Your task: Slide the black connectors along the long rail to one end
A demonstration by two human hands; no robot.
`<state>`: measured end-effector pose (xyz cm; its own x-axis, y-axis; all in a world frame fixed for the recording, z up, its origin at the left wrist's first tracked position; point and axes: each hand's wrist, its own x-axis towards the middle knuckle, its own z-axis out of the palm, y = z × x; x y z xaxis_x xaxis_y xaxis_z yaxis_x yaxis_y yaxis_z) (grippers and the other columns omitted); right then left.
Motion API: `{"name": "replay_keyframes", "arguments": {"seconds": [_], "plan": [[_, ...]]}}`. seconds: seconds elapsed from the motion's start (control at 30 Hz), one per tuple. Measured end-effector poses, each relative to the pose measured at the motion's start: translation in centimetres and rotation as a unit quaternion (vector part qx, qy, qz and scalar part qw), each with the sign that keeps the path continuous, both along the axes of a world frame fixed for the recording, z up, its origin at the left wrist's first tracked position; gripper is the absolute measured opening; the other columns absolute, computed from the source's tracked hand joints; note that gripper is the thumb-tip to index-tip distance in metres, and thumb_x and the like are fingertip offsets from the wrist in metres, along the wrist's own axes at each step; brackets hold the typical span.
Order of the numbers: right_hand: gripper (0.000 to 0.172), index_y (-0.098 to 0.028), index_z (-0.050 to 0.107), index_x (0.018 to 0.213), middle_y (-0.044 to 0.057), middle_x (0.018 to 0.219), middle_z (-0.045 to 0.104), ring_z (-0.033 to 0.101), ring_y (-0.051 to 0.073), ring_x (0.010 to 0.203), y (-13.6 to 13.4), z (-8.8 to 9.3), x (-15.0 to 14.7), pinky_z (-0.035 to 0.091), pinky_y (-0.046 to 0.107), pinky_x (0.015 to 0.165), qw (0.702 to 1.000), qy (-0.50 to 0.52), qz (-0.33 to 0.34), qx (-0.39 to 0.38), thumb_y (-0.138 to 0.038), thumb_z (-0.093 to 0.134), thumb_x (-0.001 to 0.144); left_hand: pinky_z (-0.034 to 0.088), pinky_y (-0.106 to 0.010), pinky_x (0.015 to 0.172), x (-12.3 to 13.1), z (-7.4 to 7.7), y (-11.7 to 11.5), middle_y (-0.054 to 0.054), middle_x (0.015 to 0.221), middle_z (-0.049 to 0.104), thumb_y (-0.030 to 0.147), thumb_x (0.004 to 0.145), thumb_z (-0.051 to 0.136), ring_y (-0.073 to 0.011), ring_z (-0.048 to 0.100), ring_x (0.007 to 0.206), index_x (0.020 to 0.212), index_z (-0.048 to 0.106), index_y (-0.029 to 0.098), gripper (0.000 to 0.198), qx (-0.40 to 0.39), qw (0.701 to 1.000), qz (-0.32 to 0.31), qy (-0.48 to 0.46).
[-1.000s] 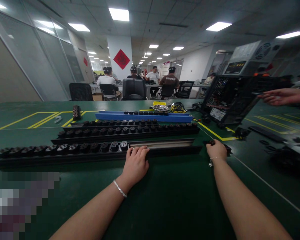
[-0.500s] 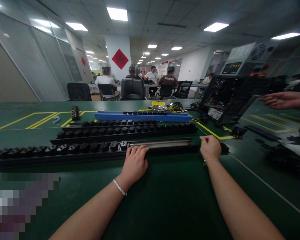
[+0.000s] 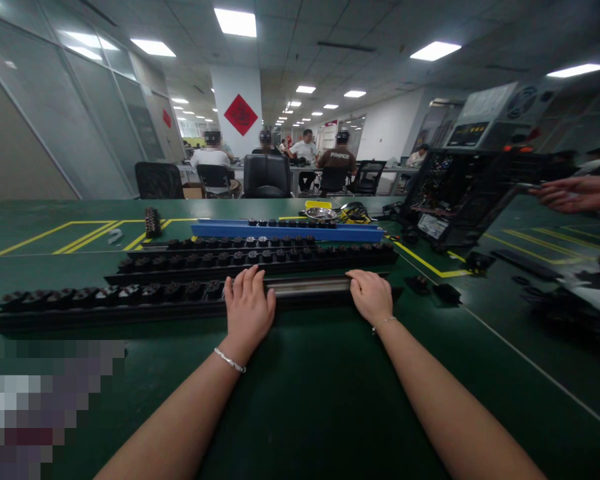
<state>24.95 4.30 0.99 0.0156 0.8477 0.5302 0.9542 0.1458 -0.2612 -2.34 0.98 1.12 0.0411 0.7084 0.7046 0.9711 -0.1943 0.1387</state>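
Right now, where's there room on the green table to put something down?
Bare table shows between the left forearm and right forearm, up to the front black rail. Also far left, inside the yellow lines. It's crowded behind that rail, with more rails, and at right, around the computer case and loose black parts.

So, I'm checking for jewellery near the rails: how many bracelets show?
2: left bracelet, on the left wrist; right bracelet, on the right wrist. More may be hidden.

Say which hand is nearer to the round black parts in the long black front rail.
Left. The left hand is at the right end of the round black parts; the right hand is farther right, by the silver strip.
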Motion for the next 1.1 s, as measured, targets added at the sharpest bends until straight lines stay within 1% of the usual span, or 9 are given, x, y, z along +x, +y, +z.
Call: {"name": "replay_keyframes", "arguments": {"seconds": [0.13,0.2,0.3,0.43,0.57,0.7,0.93,1.1], "plan": [[0.038,-0.025,0.068,0.103,0.001,0.114,0.066,0.053,0.021,0.107,-0.1,-0.2,-1.0,0.033,0.039,0.092,0.997,0.046,-0.060,-0.002,-0.018,0.038,0.081,0.020,-0.055,0.108,-1.1,-0.2,0.7,-0.017,0.125,0.056,0.036,0.088,0.038,-0.0319,0.043,0.123,0.127,0.047,0.010,0.047,-0.020,0.999,0.040,0.009],[0.039,-0.025,0.068,0.103,0.002,0.114,0.066,0.052,0.022,0.108,-0.1,-0.3,-1.4,0.031,0.040,0.093,0.995,0.061,-0.076,0.001,-0.017,0.038,0.079,0.020,-0.058,0.107,-1.4,-0.1,0.8,-0.018,0.121,0.058,0.035,0.088,0.037,-0.0321,0.045,0.121,0.124,0.049,0.010,0.046,-0.032,0.998,0.050,0.013],[0.040,-0.025,0.067,0.104,0.002,0.115,0.065,0.051,0.022,0.109,-0.1,-0.5,-1.6,0.029,0.041,0.095,0.995,0.068,-0.070,0.003,-0.018,0.036,0.079,0.018,-0.060,0.107,-1.5,0.1,0.8,-0.018,0.115,0.060,0.033,0.088,0.036,-0.0322,0.046,0.119,0.118,0.054,0.010,0.042,-0.042,0.997,0.054,0.030],[0.040,-0.024,0.068,0.103,0.002,0.116,0.065,0.050,0.022,0.111,-0.1,-0.4,-1.3,0.029,0.041,0.096,0.995,0.074,-0.068,0.002,-0.018,0.037,0.079,0.019,-0.057,0.108,-1.4,0.3,0.7,-0.018,0.110,0.061,0.029,0.087,0.036,-0.0321,0.046,0.119,0.116,0.056,0.008,0.041,-0.041,0.996,0.055,0.050],[0.039,-0.024,0.068,0.103,0.002,0.115,0.065,0.051,0.022,0.110,-0.2,-0.3,-1.3,0.029,0.041,0.096,0.995,0.076,-0.065,0.000,-0.017,0.038,0.079,0.018,-0.058,0.109,-1.3,0.3,0.7,-0.019,0.111,0.060,0.028,0.087,0.036,-0.0327,0.044,0.121,0.118,0.055,0.007,0.042,-0.046,0.997,0.049,0.036],[0.039,-0.024,0.068,0.103,0.002,0.115,0.065,0.051,0.021,0.110,-0.2,-0.3,-1.3,0.029,0.041,0.096,0.995,0.078,-0.061,0.000,-0.017,0.038,0.079,0.016,-0.059,0.109,-1.3,0.2,0.8,-0.019,0.113,0.061,0.028,0.088,0.037,-0.0319,0.043,0.122,0.119,0.054,0.008,0.041,-0.050,0.997,0.044,0.026],[0.039,-0.024,0.068,0.103,0.001,0.115,0.065,0.051,0.021,0.110,-0.2,-0.3,-1.4,0.030,0.040,0.096,0.995,0.075,-0.067,0.002,-0.017,0.038,0.080,0.011,-0.057,0.111,-1.3,0.1,1.0,-0.016,0.113,0.063,0.030,0.087,0.041,-0.0297,0.043,0.123,0.119,0.054,0.010,0.040,-0.058,0.997,0.042,0.001],[0.038,-0.024,0.068,0.102,0.001,0.115,0.066,0.052,0.021,0.109,-0.2,-0.4,-1.3,0.030,0.041,0.095,0.995,0.070,-0.064,0.004,-0.018,0.038,0.080,0.011,-0.054,0.111,-1.3,0.3,0.9,-0.015,0.112,0.064,0.032,0.087,0.041,-0.0291,0.044,0.122,0.118,0.055,0.010,0.041,-0.059,0.998,0.031,-0.005]]}}
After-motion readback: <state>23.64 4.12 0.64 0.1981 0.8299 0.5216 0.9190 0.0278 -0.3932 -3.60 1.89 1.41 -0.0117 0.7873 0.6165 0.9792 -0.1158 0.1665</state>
